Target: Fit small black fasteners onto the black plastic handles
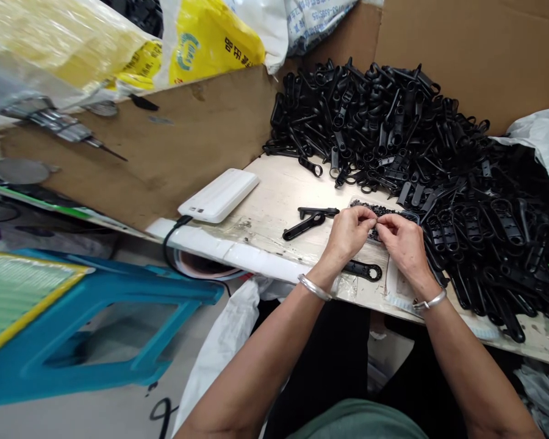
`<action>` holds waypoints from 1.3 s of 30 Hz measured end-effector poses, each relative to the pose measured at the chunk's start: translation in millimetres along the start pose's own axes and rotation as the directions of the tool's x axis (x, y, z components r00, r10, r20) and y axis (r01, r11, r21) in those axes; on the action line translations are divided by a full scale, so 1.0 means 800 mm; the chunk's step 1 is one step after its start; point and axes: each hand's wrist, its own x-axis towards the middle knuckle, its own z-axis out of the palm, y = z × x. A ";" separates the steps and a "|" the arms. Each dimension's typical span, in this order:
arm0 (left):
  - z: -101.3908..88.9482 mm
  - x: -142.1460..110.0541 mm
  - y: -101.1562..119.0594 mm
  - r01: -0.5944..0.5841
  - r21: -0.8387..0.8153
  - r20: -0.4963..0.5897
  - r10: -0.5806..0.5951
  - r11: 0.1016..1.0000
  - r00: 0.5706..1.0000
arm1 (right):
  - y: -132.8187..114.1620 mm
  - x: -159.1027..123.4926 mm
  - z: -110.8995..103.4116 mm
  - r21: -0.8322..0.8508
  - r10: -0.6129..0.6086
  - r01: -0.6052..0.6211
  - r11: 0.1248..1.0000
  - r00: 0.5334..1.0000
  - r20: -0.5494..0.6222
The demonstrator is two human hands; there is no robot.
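My left hand (351, 231) and my right hand (403, 241) meet fingertip to fingertip over a shallow tray of tiny dark parts (365, 206). Both are pinched closed; whatever sits between the fingertips is too small to make out. Below my left hand, a black plastic handle-like piece with a ring end (370, 272) lies near the table's front edge, partly covered by the wrist. Two more such black pieces (304, 225) rest together on the table to the left. A silver bracelet circles each wrist.
A large heap of black plastic pieces (384, 122) fills the back and right of the table. At left lies a white power bank (219, 194) with a black cable. Cardboard walls (201, 128) border the table. A screwdriver-like tool (68, 127) and a blue stool (119, 329) are farther left.
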 end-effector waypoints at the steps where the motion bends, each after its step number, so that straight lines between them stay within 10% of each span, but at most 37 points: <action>1: 0.000 0.000 0.000 0.013 -0.010 0.014 -0.013 1.000 1.000 | 0.002 0.001 0.001 0.076 0.040 -0.042 0.996 0.999 0.018; 7: 0.002 -0.004 0.004 0.066 -0.081 0.070 -0.061 0.994 0.996 | 0.001 0.008 0.000 0.382 0.198 -0.229 0.895 0.973 0.118; 18: -0.008 -0.005 -0.003 0.003 -0.092 -0.016 -0.004 0.996 1.000 | 0.012 0.004 -0.003 -0.108 -0.102 0.104 0.989 0.995 0.018; 22: -0.015 -0.024 0.007 0.028 -0.280 -0.038 -0.040 0.960 0.998 | 0.012 0.002 -0.013 0.069 0.007 -0.008 0.998 1.000 0.026; 28: -0.009 -0.063 0.026 0.119 -0.471 -0.004 -0.137 0.874 0.991 | 0.004 -0.027 -0.037 0.648 0.256 -0.348 0.677 0.937 0.236; 39: 0.009 -0.098 0.035 0.219 -0.549 0.093 -0.201 0.807 0.975 | 0.000 -0.072 -0.049 0.806 0.283 -0.441 0.394 0.893 0.351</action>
